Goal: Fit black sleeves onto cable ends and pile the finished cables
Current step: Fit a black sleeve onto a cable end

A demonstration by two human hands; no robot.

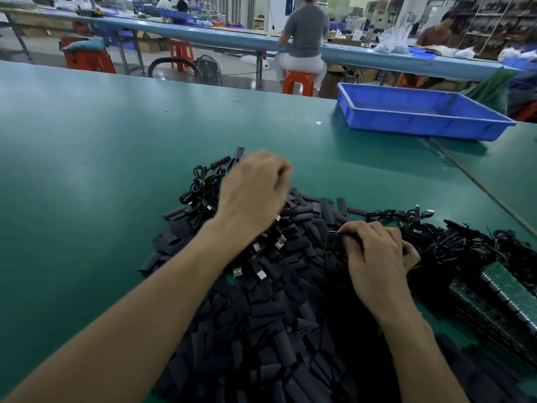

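Pinching a black part (pixel 334 242), fingers (pixel 354 228) of the right hand (pixel 377 257) curl closed.

A heap of sleeves (pixel 276 315) covers the near middle of the table (pixel 87 170). Behind it, to the left, lies a pile of cables (pixel 200 184). To its right is a tangle of cables (pixel 453 242), with stacked circuit boards (pixel 499 295) nearer. A tray (pixel 421 117) sits at the far right, and a stool (pixel 297 81) stands beyond the table.

The left forearm (pixel 151 298) and right forearm (pixel 412 341) are shown bare. The left hand (pixel 252 193) and right hand (pixel 376 257) are seen uncovered
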